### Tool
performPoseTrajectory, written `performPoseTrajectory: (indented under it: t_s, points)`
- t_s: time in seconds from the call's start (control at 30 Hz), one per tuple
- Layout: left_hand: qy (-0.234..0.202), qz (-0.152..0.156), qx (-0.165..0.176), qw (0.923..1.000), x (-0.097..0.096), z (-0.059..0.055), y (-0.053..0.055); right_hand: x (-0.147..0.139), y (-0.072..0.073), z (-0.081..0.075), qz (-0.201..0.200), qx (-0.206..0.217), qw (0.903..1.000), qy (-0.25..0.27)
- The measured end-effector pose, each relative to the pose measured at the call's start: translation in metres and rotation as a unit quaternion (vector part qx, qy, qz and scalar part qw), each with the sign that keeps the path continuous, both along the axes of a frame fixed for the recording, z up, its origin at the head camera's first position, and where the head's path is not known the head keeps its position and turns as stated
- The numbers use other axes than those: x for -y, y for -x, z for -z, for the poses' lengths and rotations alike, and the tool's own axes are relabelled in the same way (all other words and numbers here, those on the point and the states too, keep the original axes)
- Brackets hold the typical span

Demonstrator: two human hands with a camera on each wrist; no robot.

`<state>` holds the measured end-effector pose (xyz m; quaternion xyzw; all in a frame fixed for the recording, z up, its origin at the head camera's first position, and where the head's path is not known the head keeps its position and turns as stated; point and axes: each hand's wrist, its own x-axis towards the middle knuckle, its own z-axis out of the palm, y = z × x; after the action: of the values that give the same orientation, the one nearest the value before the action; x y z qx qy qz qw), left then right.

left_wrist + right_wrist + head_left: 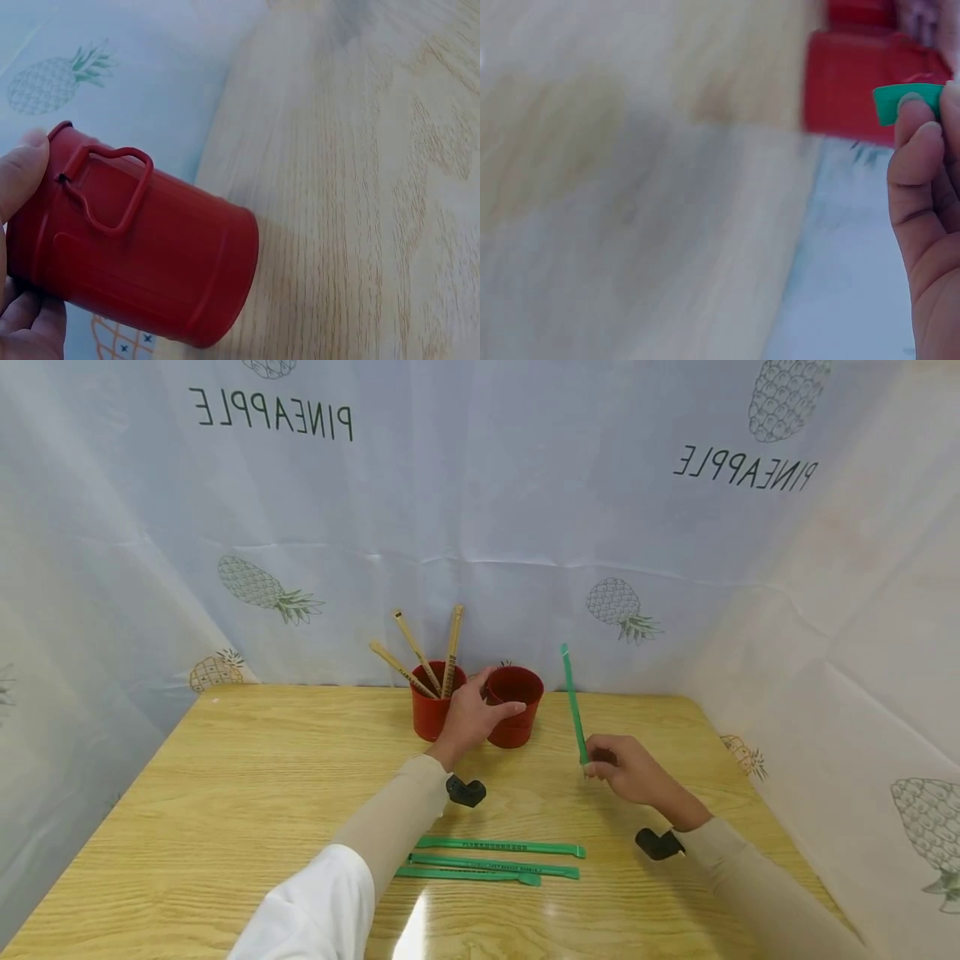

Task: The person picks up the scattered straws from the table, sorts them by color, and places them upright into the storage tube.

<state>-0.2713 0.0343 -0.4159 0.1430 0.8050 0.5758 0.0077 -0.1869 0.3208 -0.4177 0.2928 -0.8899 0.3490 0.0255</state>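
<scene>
My left hand (pixel 468 718) grips a small red metal bucket (pixel 514 728) by its rim. In the left wrist view, thumb and fingers lie around the mouth of this bucket (pixel 157 247), which has a wire handle on its side. No straw shows in it. Pinched by its lower end, a green wrapped straw (pixel 574 710) stands nearly upright in my right hand (pixel 630 768), to the right of that bucket. The right wrist view shows the straw's green tip (pixel 894 101) between thumb and fingers. A second red bucket (pixel 428 717) holds several tan wrapped straws (pixel 452 647).
Several more green wrapped straws (pixel 502 847) lie side by side on the wooden table (pixel 262 793), near its front. A white curtain (pixel 487 510) with pineapple prints hangs behind the buckets and along the sides.
</scene>
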Motion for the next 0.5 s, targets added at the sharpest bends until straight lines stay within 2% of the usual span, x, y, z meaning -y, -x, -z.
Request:
performPoseTrajectory:
  t_s: [0.13, 0.33, 0.5]
  points:
    - [-0.001, -0.004, -0.002, 1.0, 0.001, 0.0, 0.001, 0.019, 0.01, -0.013, 0.011, 0.012, 0.9985, 0.053]
    - [0.011, -0.002, -0.006, 0.9999, 0.0, 0.001, 0.001, 0.046, 0.029, -0.034, 0.036, 0.04, 0.9954, 0.079]
    - [-0.001, 0.005, -0.015, 0.9999, 0.001, 0.0, 0.0, 0.066, 0.051, -0.052, 0.031, 0.036, 0.9947, 0.091]
